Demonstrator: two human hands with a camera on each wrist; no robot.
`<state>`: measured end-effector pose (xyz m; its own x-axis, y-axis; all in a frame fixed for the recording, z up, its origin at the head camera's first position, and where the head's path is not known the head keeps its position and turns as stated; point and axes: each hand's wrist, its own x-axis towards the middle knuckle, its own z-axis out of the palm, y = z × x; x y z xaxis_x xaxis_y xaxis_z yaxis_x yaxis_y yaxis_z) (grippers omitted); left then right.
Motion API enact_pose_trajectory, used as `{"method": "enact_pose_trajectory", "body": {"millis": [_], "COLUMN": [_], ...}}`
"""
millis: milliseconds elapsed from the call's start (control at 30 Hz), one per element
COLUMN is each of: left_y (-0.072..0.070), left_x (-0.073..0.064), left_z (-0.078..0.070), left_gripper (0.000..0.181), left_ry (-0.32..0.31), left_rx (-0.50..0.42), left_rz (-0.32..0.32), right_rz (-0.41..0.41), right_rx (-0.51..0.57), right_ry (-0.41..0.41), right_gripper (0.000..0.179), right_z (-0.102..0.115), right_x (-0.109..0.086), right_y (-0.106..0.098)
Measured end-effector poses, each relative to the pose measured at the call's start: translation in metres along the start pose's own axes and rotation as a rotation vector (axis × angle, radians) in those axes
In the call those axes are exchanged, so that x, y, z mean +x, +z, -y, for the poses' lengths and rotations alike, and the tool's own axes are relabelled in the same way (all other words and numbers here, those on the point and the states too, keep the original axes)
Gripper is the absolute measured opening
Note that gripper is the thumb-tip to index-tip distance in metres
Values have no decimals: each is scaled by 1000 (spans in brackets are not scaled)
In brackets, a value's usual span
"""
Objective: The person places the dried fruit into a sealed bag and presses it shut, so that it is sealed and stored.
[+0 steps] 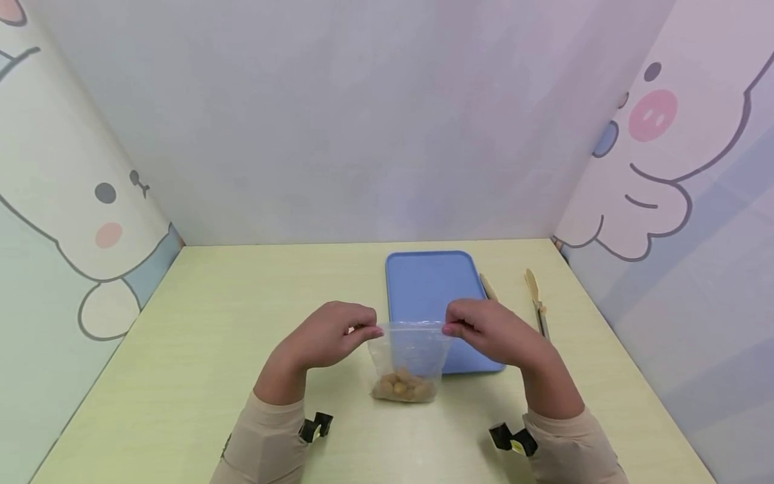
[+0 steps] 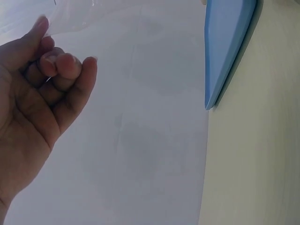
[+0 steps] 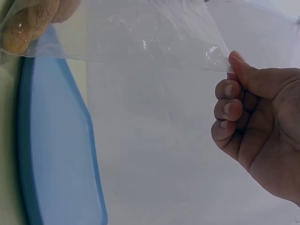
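A clear plastic zip bag (image 1: 412,353) hangs upright between my hands, its top edge stretched level. Several brown, rounded pieces that look like walnuts (image 1: 402,386) lie at its bottom; in the right wrist view these walnuts (image 3: 30,23) show through the film. My left hand (image 1: 332,333) pinches the bag's top left corner between thumb and index finger. At the top right corner, my right hand (image 1: 492,331) pinches the bag the same way. In the wrist views, the other fingers of the left hand (image 2: 42,89) and right hand (image 3: 260,112) are curled toward the palm.
A blue tray (image 1: 432,282) lies behind the bag, partly covered by it and my right hand. Tongs with tan tips (image 1: 532,286) and metal arms lie to the right. Beside the tray is a tan stick-like piece (image 1: 488,287), partly hidden. Printed walls enclose the table (image 1: 272,282).
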<state>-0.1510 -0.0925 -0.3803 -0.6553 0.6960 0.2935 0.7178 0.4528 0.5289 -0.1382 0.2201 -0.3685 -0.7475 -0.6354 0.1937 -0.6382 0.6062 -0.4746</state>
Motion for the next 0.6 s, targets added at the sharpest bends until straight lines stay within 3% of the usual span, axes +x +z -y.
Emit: {"method": "enact_pose_trajectory", "body": {"millis": [100, 333, 600], "left_y": [-2, -13, -24], "left_x": [-2, -13, -22], "left_z": [0, 3, 5], "left_gripper": [38, 39, 38], "left_ry": [-28, -104, -130], "left_rx": [-25, -221, -287], "left_rz": [8, 75, 144], "right_rz": [-6, 30, 56], "right_rx": [9, 66, 151], "right_ry": [-8, 17, 11], "right_gripper": [19, 18, 13], "right_z": [-1, 3, 12], "right_x": [2, 7, 14], "right_y": [3, 5, 12]}}
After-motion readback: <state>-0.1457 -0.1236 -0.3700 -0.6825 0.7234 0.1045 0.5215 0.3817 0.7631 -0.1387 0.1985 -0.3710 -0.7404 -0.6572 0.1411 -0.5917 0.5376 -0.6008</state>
